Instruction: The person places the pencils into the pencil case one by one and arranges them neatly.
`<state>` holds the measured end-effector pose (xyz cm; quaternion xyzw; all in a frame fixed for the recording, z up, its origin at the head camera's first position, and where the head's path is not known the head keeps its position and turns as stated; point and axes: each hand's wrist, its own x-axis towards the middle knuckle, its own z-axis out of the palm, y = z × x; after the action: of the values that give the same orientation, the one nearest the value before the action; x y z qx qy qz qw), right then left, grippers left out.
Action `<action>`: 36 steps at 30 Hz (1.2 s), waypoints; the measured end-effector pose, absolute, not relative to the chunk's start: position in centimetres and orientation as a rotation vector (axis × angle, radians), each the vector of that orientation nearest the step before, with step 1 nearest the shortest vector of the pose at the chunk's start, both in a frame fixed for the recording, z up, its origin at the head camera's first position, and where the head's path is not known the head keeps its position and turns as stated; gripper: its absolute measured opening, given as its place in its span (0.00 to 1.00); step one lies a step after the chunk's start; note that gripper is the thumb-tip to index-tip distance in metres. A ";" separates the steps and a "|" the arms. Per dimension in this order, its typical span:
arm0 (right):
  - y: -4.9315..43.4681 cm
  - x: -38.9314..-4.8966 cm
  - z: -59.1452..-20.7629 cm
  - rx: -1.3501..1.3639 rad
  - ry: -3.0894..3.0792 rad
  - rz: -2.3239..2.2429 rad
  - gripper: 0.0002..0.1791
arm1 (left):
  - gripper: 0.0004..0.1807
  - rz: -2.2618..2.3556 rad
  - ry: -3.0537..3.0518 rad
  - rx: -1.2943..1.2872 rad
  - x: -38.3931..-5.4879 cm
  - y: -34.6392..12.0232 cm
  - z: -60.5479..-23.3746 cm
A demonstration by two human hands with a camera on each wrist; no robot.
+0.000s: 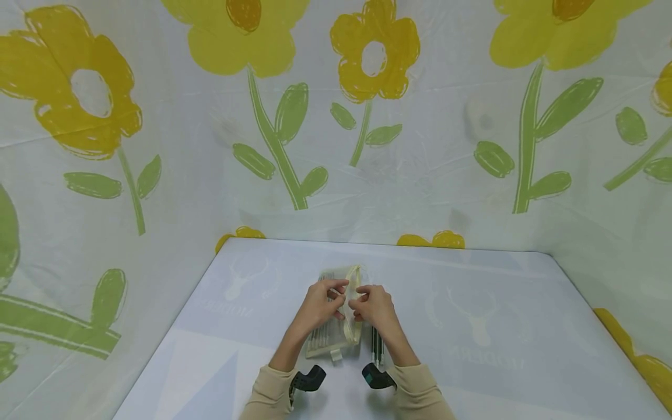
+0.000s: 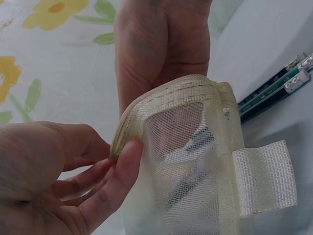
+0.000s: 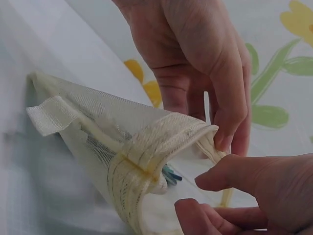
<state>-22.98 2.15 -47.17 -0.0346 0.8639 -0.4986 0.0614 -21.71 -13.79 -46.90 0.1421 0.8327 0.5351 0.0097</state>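
A cream mesh zip pouch (image 1: 334, 344) lies on the table with its zipped mouth spread apart, as the right wrist view shows. My left hand (image 1: 318, 303) pinches the zip edge (image 2: 161, 93) between thumb and fingers. At the opposite side of the mouth is my right hand (image 1: 375, 306), its thumb and fingers (image 3: 210, 178) apart at the opening. Through the mesh, slim long items show inside, and blue-green tips (image 3: 171, 175) are seen within the mouth. A white fabric tab (image 2: 266, 177) sticks out from the pouch's end.
Several dark green pencils (image 2: 274, 90) with metal-banded ends lie on the table just right of the pouch. Black wrist cameras (image 1: 311, 379) sit at both sleeves. A flower-print curtain (image 1: 420, 146) surrounds the white table (image 1: 499, 303).
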 end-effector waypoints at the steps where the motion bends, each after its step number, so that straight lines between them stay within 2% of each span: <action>1: 2.2 -23.0 -47.2 -0.103 2.614 -1.506 0.26 | 0.21 1.672 2.597 0.443 -21.7 -13.8 -46.9; 14: 4.0 -22.3 -47.6 -0.130 2.660 -1.466 0.22 | 0.21 1.688 2.595 0.440 -21.9 -13.8 -47.0; 24: 5.8 -21.7 -48.6 -0.021 2.672 -1.448 0.20 | 0.19 1.697 2.611 0.438 -21.8 -13.8 -47.0; 36: 7.3 -21.6 -49.5 0.017 2.679 -1.407 0.22 | 0.19 1.675 2.615 0.424 -21.7 -13.7 -47.1</action>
<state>-21.57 7.29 -49.51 0.0056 0.8838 -0.4643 0.0579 -21.74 -13.74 -47.10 0.1354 0.8343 0.5344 0.0039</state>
